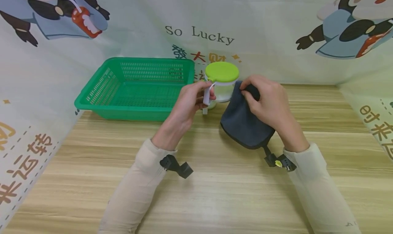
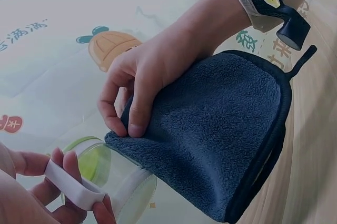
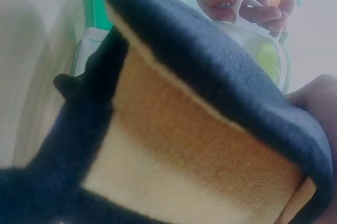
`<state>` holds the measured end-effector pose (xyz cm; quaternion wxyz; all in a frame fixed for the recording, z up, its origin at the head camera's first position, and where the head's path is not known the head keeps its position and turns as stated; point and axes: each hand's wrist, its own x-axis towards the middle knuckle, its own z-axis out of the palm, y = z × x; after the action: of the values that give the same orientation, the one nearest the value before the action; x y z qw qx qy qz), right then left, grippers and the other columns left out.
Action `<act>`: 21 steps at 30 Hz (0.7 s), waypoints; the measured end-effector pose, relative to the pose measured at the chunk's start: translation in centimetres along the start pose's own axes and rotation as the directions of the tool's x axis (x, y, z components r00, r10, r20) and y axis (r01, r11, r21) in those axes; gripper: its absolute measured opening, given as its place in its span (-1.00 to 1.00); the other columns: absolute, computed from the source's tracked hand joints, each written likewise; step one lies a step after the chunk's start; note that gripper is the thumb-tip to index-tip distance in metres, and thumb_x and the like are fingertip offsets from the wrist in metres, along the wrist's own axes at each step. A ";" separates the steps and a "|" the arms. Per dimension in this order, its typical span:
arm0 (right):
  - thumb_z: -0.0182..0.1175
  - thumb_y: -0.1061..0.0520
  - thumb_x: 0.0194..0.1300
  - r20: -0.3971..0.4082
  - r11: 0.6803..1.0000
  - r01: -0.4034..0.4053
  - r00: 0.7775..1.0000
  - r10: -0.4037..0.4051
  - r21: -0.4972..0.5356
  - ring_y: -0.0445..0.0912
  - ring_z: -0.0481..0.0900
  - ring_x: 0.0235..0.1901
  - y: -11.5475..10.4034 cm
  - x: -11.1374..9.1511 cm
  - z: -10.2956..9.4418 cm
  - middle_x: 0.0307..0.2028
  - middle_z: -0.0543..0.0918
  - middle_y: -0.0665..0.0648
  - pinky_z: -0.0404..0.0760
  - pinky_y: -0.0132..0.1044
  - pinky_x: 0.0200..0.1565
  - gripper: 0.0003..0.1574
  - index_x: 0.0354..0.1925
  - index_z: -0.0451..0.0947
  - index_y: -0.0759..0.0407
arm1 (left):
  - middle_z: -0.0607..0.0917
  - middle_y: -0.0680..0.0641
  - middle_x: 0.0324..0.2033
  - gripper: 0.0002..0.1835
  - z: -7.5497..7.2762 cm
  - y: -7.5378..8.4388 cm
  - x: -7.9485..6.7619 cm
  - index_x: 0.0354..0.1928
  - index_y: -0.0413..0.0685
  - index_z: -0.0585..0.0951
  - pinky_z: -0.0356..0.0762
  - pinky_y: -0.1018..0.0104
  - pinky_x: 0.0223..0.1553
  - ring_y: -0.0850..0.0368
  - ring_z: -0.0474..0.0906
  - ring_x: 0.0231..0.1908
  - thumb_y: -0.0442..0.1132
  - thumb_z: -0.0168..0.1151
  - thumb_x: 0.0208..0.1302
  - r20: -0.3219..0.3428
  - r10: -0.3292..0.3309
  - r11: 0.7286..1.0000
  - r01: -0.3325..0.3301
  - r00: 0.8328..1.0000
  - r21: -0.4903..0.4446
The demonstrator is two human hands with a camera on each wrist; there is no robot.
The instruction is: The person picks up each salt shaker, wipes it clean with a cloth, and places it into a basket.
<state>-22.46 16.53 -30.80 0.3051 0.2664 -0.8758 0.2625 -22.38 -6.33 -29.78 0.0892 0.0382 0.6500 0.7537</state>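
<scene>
My left hand (image 1: 191,99) grips the white handle (image 1: 207,94) of a clear jar with a lime-green lid (image 1: 221,72). My right hand (image 1: 270,99) pinches the upper edge of a dark grey-blue cloth (image 1: 245,121), which hangs just right of the jar. In the left wrist view the fuzzy cloth (image 2: 210,124) overlaps part of the jar, and a short loop sticks out at its corner. A tan face of the cloth (image 3: 200,150) shows in the right wrist view. I cannot tell whether the cloth touches the jar.
A green plastic basket (image 1: 138,113) with slotted sides stands at the back left. Behind my left fingers, part of a second container with a white handle (image 1: 205,110) shows low by the basket. A printed sheet (image 1: 264,29) rises behind the wooden table (image 1: 215,200).
</scene>
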 end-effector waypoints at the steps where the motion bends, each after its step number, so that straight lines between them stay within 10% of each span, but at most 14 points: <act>1: 0.32 0.26 0.34 0.004 1.000 0.001 1.000 -0.001 -0.002 0.14 0.75 -0.16 0.1 0.0 0.0 -0.14 0.78 0.19 0.64 0.07 -0.18 -0.90 -0.16 0.68 0.17 | 0.66 0.02 -0.41 -0.67 0.0 0.0 0.0 -0.38 -0.11 0.62 0.43 0.25 -0.13 0.11 0.57 -0.30 -0.09 0.09 0.54 0.000 -0.001 1.000 0.001 1.000 0.001; 21: 0.34 0.27 0.28 0.249 0.998 -0.013 0.968 0.027 -0.058 0.13 0.71 -0.26 0.5 0.0 0.1 -0.22 0.79 0.16 0.60 0.08 -0.18 -0.89 -0.24 0.70 0.09 | 0.62 -0.01 -0.38 -0.68 0.1 -0.1 0.1 -0.36 -0.14 0.59 0.41 0.24 -0.11 0.08 0.50 -0.27 -0.12 0.06 0.57 0.015 0.011 0.999 -0.011 1.000 -0.046</act>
<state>-22.78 16.86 -31.01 0.1972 0.2799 -0.9169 0.2052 -22.44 -6.21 -29.90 0.0909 0.0454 0.6315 0.7687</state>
